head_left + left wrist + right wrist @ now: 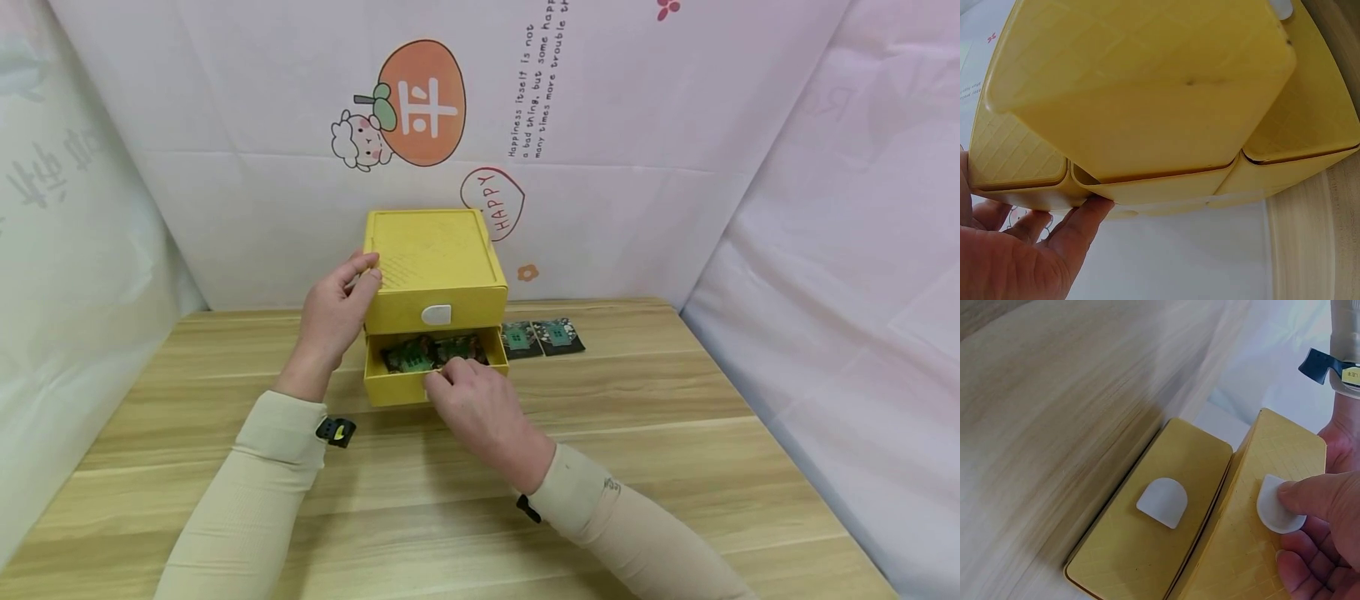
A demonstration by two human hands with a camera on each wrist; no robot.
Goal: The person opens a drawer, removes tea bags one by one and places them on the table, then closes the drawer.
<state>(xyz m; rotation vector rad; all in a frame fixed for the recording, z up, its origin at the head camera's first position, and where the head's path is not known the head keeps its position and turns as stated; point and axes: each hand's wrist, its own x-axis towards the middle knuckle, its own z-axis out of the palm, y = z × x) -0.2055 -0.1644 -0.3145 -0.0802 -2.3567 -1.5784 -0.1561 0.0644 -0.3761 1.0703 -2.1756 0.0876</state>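
Note:
A small yellow drawer cabinet (435, 250) stands against the back cloth. Its middle drawer (397, 387) is pulled out, and dark flat squares with green print (412, 356) lie inside. My right hand (483, 410) is at that drawer's front, the thumb on the white handle (1277, 506) and the other fingers bent beside it. At the cabinet's upper left edge, my left hand (333, 312) rests its extended fingers and thumb against the side. The bottom drawer (1147, 550), with its own white handle (1163, 502), is closed; the head view hides it.
Two similar dark squares (557, 335) lie side by side on the wooden table (645, 467), just right of the cabinet. White printed cloth (600, 225) hangs behind and on both sides. Black straps (337, 432) sit at the sleeve cuffs.

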